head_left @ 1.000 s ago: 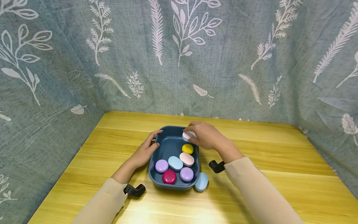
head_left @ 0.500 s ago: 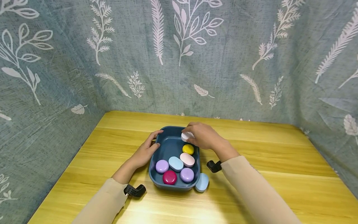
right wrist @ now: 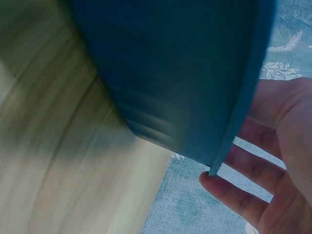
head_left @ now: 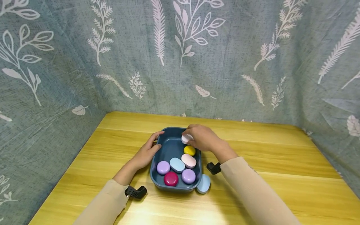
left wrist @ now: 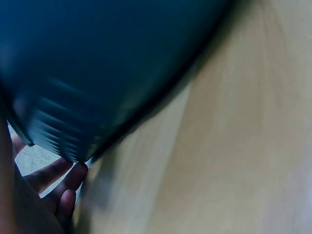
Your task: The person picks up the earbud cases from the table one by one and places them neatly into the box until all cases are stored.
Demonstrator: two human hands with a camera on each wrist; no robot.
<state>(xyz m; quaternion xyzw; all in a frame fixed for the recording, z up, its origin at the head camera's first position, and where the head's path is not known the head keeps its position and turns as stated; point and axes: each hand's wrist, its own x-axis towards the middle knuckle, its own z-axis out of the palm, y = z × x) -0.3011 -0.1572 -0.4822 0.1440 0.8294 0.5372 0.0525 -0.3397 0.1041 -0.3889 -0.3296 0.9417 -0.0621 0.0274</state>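
A dark blue rectangular bin [head_left: 168, 147] sits on the table, with several smooth oval and round pieces inside. My left hand [head_left: 144, 154] rests along its left side, thumb and forefinger at the rim; in the left wrist view other fingertips touch the outer wall [left wrist: 122, 58]. Over the back right corner, my right hand [head_left: 203, 137] pinches a white oval piece [head_left: 186, 139] shaped like a soap bar, low inside the bin. A yellow piece [head_left: 189, 150] lies just in front of it. In the right wrist view the bin's rim hides that piece, and fingers [right wrist: 239, 200] show beyond.
Inside are a pale pink oval [head_left: 188, 161], a light blue oval [head_left: 177, 165], two lilac pieces [head_left: 163, 167] and a crimson round one [head_left: 171, 178]. Another light blue oval [head_left: 203, 183] lies on the wooden table [head_left: 261, 150] by the bin's front right corner. A leaf-patterned curtain [head_left: 135, 47] hangs behind.
My right hand has moved slightly left and nearer to me with the white oval piece, towards the yellow one. My left hand stays at the bin's side.
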